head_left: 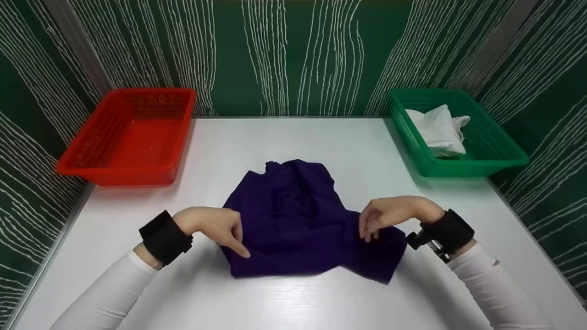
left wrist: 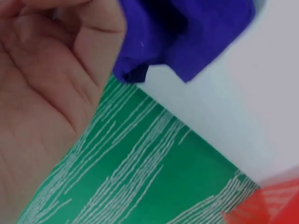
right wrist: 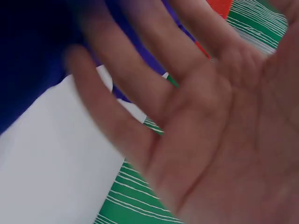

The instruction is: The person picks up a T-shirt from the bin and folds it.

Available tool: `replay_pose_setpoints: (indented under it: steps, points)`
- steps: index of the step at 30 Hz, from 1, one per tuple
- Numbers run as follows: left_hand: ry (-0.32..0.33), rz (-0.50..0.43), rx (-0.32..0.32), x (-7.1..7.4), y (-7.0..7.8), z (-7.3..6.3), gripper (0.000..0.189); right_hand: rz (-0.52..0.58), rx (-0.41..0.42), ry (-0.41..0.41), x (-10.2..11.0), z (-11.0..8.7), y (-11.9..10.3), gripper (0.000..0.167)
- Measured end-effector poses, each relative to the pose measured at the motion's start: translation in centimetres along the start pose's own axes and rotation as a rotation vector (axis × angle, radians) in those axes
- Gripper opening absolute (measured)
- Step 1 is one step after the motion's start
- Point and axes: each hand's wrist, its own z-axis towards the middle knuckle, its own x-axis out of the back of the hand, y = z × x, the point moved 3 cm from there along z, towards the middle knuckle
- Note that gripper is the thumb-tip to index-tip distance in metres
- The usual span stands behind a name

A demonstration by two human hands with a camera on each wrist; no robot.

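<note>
A crumpled dark purple cloth (head_left: 284,229), perhaps a garment, lies spread over the middle of the white table, with a flap reaching out at its right. At its left edge is my left hand (head_left: 222,228), fingers bent and thumb pointing down over the fabric; I cannot tell whether it pinches any. The left wrist view shows the palm (left wrist: 46,84) beside purple folds (left wrist: 205,32). Over the right flap hangs my right hand (head_left: 387,214), its fingers loosely bent. In the right wrist view those fingers (right wrist: 121,65) are spread and blurred in front of the cloth (right wrist: 28,60).
A red plastic basket (head_left: 126,172) stands at the back left of the table (head_left: 293,302). At the back right, a green basket (head_left: 472,168) holds a white cloth (head_left: 438,130). Green walls with white streaks (head_left: 293,55) enclose the table's back and sides.
</note>
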Motion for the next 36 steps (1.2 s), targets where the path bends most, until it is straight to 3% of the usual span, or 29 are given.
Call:
replay_pose_setpoints:
  steps: [2, 5, 7, 9, 11, 15, 20, 24, 29, 32, 36]
  points:
    - [0.044, 0.002, 0.007, 0.0, 0.1, 0.1, 0.044, 0.007, 0.052, 0.084, 0.9, 0.6, 0.0, 0.016]
    - [0.243, 0.079, -0.008, 0.4, 0.2, 1.0, 0.033, -0.170, 0.131, 0.338, 2.4, 2.1, 0.3, 0.017]
    - [0.376, 0.160, -0.014, 0.4, 0.2, 1.7, 0.024, -0.316, 0.124, 0.479, 2.9, 3.5, 0.8, 0.023]
    - [0.455, 0.261, -0.007, -0.1, 0.1, 2.5, 0.036, -0.412, 0.090, 0.524, 2.9, 5.1, 1.3, 0.034]
    - [0.456, 0.333, 0.011, -1.1, 0.0, 3.4, 0.058, -0.475, 0.070, 0.484, 2.5, 6.7, 1.9, 0.047]
    - [0.358, 0.402, 0.078, -3.0, -0.7, 4.4, 0.088, -0.539, 0.020, 0.352, 1.7, 8.6, 3.3, 0.074]
    - [0.291, 0.388, 0.158, -3.0, -2.0, 4.1, 0.102, -0.573, -0.159, 0.329, 2.5, 7.5, 5.2, 0.108]
    - [0.264, 0.373, 0.202, -2.2, -3.1, 3.5, 0.106, -0.564, -0.278, 0.346, 3.4, 6.2, 6.8, 0.119]
    - [0.266, 0.318, 0.150, -1.9, -3.9, 3.1, 0.098, -0.495, -0.258, 0.434, 3.7, 5.6, 7.8, 0.109]
    - [0.354, 0.300, 0.081, -1.9, -3.7, 2.6, 0.079, -0.450, -0.197, 0.559, 4.1, 4.7, 7.4, 0.085]
    - [0.490, 0.277, -0.045, -1.9, -2.2, 1.3, 0.043, -0.457, -0.036, 0.712, 4.1, 2.6, 6.0, 0.048]
